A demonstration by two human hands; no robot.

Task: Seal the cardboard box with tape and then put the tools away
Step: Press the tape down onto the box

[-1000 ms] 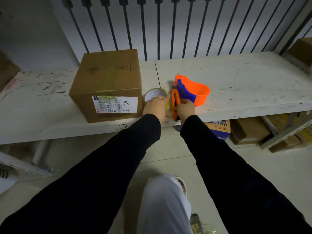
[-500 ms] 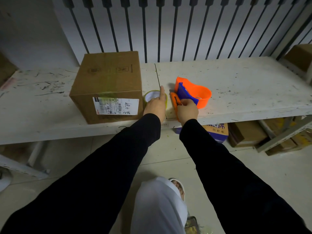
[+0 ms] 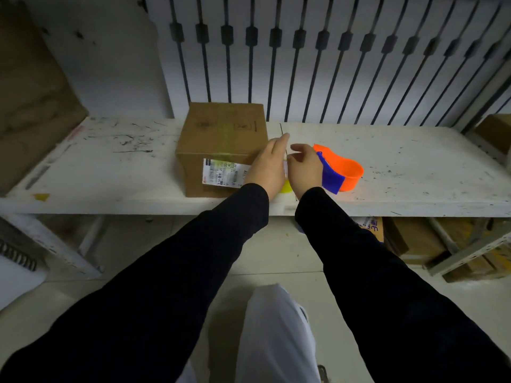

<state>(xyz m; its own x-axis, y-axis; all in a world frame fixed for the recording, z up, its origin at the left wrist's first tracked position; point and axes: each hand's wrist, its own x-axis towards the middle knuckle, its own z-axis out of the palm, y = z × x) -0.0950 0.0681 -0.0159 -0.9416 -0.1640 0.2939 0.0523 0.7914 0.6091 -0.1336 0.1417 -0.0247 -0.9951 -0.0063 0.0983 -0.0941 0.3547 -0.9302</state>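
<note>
Both hands lifted off tape roll & cutter since 0.5 s ago; left hand (image 3: pixel 266 168) flat, fingers out, right hand (image 3: pixel 305 168) loosely curled, holding nothing clear. Cardboard box (image 3: pixel 222 146) on counter (image 3: pixel 414 161), just left; orange dispenser (image 3: pixel 344 172) right

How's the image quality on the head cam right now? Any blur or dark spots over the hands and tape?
Head view: dim, with heavy vignetting at the corners; wide-angle bending curves the shelf edge. The left hand and right hand are slightly soft and hide most of the yellow tape roll. The label on the cardboard box is unreadable.
</note>
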